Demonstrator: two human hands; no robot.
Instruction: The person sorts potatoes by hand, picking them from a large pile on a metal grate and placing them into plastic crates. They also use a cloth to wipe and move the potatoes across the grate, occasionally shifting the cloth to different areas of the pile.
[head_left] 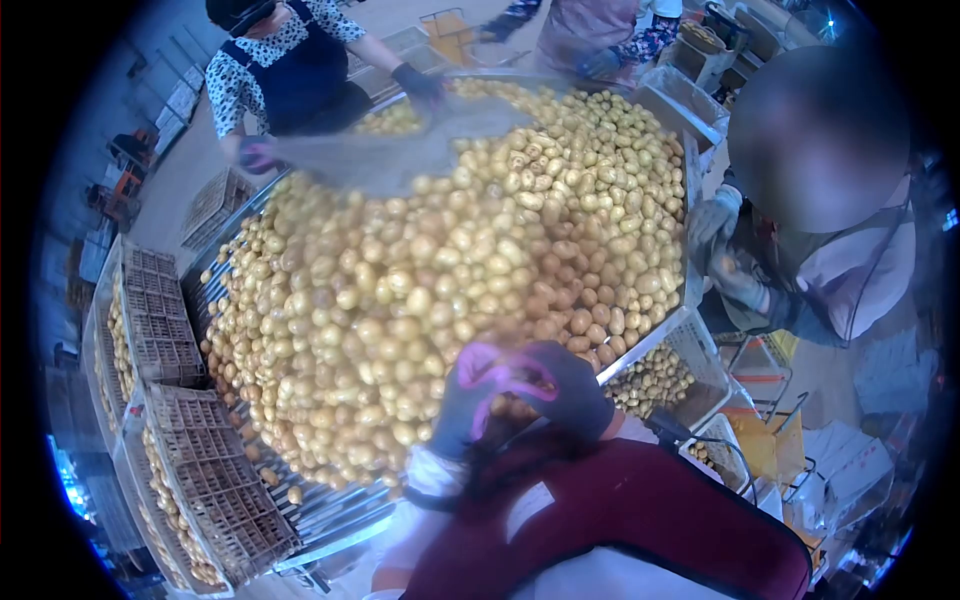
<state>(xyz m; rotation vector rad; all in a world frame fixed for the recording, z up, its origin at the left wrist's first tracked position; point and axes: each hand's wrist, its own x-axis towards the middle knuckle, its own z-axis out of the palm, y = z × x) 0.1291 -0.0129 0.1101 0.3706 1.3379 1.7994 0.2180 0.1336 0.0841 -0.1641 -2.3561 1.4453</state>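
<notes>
1. the round, pale-brown produce lies in a broad, loose heap on a slatted metal tabletop, directly in front of the person; a darker brown patch of it sits just beyond the hands.
2. the left hand, in a dark glove with pink on it, is at the near edge of the heap with its fingers curled in toward the other hand.
3. the right hand, gloved alike, is close beside it, fingers bent in a narrow grip. a small brownish spot shows there, but blur hides whether either hand holds a piece.
4. each piece looks light, firm and smooth-skinned, likely to roll and perhaps to bruise if squeezed or dropped. it probably handles best around its widest part, with fingertips and thumb on opposite sides and light pressure.
5. by the right hand, an open crate holds more produce; a slatted crate stands along the left side.
6. across the heap, a co-worker holds a blurred grey sheet over it. another co-worker stands at the right edge.
</notes>
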